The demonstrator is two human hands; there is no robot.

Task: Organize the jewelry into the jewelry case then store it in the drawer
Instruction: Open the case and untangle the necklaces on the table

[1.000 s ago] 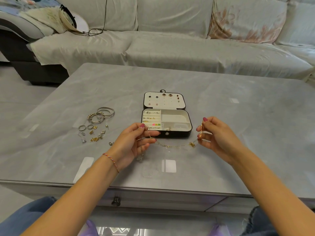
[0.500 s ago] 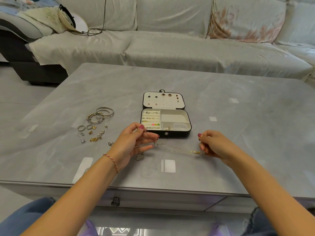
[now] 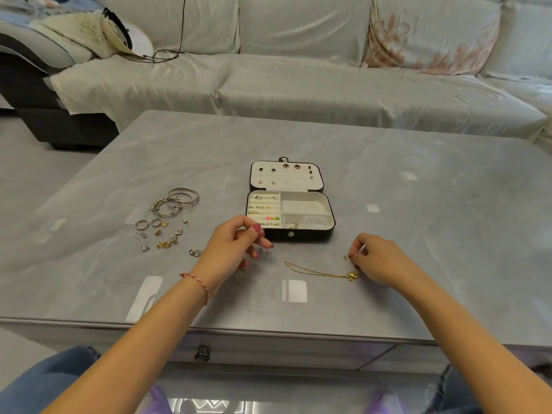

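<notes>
The black jewelry case (image 3: 298,235) lies open in the middle of the grey table (image 3: 418,189), with earrings on its lid panel and rings in its left slots. A gold chain (image 3: 316,271) lies stretched on the table in front of the case. My right hand (image 3: 378,259) pinches the chain's right end, low over the tabletop. My left hand (image 3: 236,249) hovers by the case's front left corner, fingers curled on a thin silver chain (image 3: 265,252), with a small pendant (image 3: 240,276) dangling beneath it.
Silver bangles (image 3: 176,200) and several loose rings and earrings (image 3: 158,234) lie left of the case. A small silver piece (image 3: 194,252) sits near my left wrist. A drawer knob (image 3: 202,353) shows under the table's front edge. A sofa (image 3: 298,85) runs behind.
The gold chain, held taut between both hands before, now lies on the table with its left end free. My right hand has dropped and moved right; my left keeps the silver chain.
</notes>
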